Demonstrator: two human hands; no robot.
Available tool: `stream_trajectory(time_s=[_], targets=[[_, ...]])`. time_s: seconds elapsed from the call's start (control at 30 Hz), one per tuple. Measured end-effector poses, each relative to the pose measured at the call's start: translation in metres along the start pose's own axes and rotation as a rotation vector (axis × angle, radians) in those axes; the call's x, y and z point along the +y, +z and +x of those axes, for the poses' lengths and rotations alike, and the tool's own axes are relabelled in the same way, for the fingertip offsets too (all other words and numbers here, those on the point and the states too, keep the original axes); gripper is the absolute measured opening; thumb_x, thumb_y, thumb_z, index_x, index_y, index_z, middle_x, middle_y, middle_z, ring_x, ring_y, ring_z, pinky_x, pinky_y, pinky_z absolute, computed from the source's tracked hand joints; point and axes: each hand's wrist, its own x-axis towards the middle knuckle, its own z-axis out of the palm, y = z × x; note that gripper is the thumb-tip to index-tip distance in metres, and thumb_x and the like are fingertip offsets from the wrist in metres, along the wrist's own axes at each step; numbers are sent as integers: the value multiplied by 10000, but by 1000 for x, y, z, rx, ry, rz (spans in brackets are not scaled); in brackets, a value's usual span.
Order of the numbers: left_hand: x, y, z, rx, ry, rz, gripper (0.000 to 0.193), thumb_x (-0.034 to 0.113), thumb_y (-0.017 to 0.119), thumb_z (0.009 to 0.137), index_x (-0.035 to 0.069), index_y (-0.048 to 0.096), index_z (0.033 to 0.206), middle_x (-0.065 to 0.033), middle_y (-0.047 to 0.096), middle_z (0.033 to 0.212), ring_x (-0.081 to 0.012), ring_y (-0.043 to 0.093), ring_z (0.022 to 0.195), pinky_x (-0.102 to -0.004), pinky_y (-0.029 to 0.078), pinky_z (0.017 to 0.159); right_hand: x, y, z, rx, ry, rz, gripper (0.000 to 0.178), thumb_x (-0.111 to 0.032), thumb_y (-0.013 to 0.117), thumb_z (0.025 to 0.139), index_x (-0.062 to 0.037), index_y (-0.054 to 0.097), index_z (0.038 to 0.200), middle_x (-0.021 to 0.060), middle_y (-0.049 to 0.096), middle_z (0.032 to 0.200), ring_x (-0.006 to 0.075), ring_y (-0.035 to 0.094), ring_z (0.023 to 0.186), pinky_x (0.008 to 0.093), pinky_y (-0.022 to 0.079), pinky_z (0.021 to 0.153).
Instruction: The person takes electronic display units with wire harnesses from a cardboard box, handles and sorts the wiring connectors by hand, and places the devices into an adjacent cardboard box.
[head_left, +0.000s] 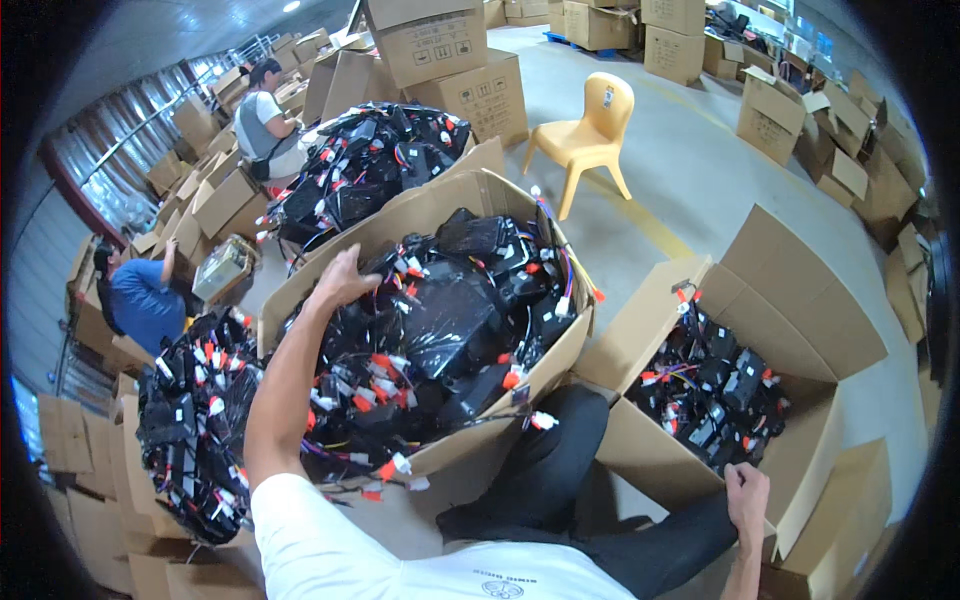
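Observation:
My left hand (345, 280) reaches over the left side of a large open carton (405, 212), its fingers stretched toward the heaped black modules. These black plastic-cased modules (445, 320) carry bundles of thin coloured wires ending in white and red connectors. At the lower right my right hand (747, 500) is curled closed beside the near edge of a second open carton (665, 450); whatever its fingers hold is hidden. That carton contains more black wired modules (710, 390), lying lower than its rim. My legs (540, 470) are between the two cartons.
More wired modules are heaped at the left (200, 420) and beyond the large carton (370, 160). A yellow plastic chair (590, 140) stands ahead. Two other people sit at the left, one in a blue shirt (145, 300), one in a grey vest (262, 125). Stacked cartons (470, 95) surround the area.

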Motion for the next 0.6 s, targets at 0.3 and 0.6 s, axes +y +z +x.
stream_trajectory(time_s=[0.3,0.6], targets=[[24,73,43,-565,-248,42,769,419,946,802,9,724,1414,-315,801,1349,-482,774,1298,-562,618,1142,-1,-3,-3,74,103,-75,287,-179,821,1037,62,761,892,188,645,679,294,610,592,475,485,639],[35,-34,39,-118,-248,-592,311,171,775,918,-65,804,1119,-155,819,916,-213,762,844,-412,593,822,-13,-12,-2,1,123,-122,315,-236,789,1047,67,807,964,206,733,745,286,715,677,448,557,715]])
